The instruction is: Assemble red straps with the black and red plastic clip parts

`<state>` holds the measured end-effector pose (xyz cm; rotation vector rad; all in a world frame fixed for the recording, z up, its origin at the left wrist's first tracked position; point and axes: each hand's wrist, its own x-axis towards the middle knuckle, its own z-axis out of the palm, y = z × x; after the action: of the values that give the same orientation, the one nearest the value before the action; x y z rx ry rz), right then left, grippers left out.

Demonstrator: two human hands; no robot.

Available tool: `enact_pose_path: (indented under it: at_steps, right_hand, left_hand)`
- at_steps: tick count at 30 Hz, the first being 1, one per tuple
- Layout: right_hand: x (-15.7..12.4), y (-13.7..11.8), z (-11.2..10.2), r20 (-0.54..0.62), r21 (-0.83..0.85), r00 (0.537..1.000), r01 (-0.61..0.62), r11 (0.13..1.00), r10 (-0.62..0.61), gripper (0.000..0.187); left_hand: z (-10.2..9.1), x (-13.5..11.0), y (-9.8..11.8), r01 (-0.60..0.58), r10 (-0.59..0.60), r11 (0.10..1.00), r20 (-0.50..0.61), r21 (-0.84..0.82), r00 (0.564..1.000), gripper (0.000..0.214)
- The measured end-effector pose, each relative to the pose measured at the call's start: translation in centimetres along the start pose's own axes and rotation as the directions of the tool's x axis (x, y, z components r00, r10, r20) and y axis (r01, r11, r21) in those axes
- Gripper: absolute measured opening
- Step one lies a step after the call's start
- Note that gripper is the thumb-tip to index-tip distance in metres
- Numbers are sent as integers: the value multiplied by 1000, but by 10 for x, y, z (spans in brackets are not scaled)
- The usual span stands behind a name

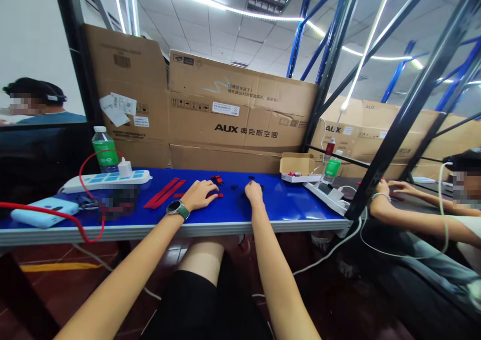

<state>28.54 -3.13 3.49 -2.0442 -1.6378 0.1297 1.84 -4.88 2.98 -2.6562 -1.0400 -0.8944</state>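
Observation:
My left hand point(198, 194), with a watch on its wrist, rests on the blue tabletop with fingers stretched out. It lies over a red strip point(220, 195), whose two ends show on either side of it. My right hand point(254, 192) is closed, its fingers curled down at the table; whatever is in them is hidden. Close by it are a small black piece point(233, 186) and another black piece point(251, 177). Beyond my left fingertips sits a red and black piece point(217, 180). Two long red strips point(164, 193) lie side by side to the left.
At the left stand a power strip point(108, 180), a bottle point(104, 147) and a light blue power bank point(45, 212) with a red cable. An open cardboard box point(298, 167) holds small parts at the right. Cardboard panels point(240, 114) wall the back. A co-worker's arm point(424, 217) is beyond the post point(389, 114).

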Motion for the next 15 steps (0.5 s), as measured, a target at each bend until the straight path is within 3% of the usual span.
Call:
enact_pose_path:
  at_steps: [3,6,8,12,15]
  right_hand:
    - [3,-1,1,56,1,997,50,999,-50,40]
    - [2,-11,4,81,-76,993,91,993,-85,54]
    - [3,-21,7,115,-169,982,166,971,-148,49]
    - [10,-41,10,200,-313,900,434,845,-388,31]
    - [14,-50,9,230,-334,857,514,790,-461,29]
  left_hand:
    - [2,0,0,-54,61,995,72,-84,996,28]
    - [5,2,-3,-61,72,987,69,-148,995,25]
    - [8,3,-6,-67,77,983,58,-168,995,21]
    - [12,4,-11,-61,70,981,42,-185,997,15]
    - [13,5,-11,-36,41,986,30,-162,999,20]
